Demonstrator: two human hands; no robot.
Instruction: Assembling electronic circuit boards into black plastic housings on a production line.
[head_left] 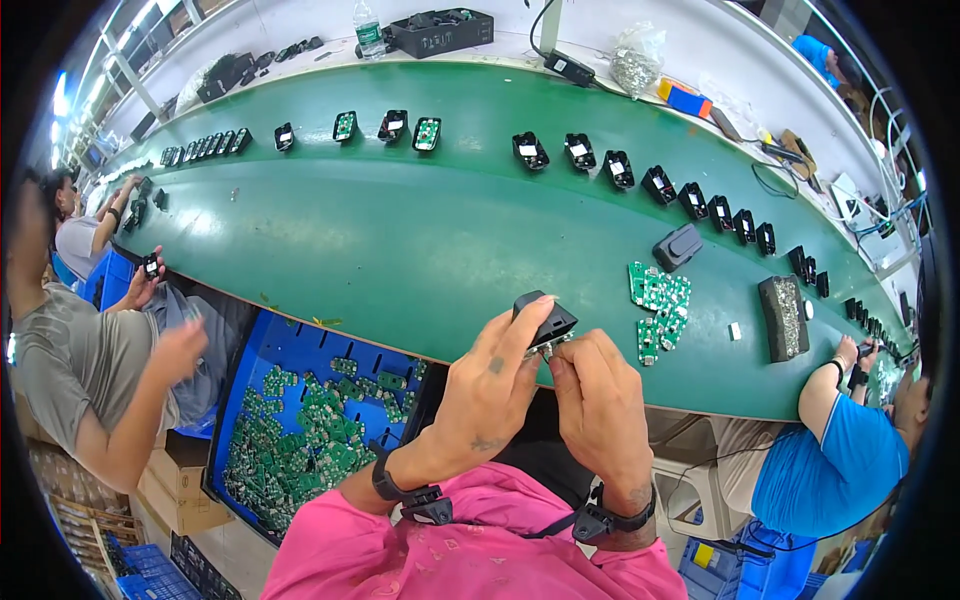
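Observation:
My left hand is closed around a black plastic housing, held tilted above the near edge of the green bench. Close against it, my right hand pinches at the housing's lower edge. A small light-coloured piece shows between the two hands, but my fingers hide most of it. To the right of my hands lies a loose cluster of green circuit boards. Beside that cluster, a closed black housing rests on the bench.
Open black housings stand in a row along the far side of the green bench. A blue bin of circuit boards sits below left. A dark block lies at right. Co-workers sit on both sides.

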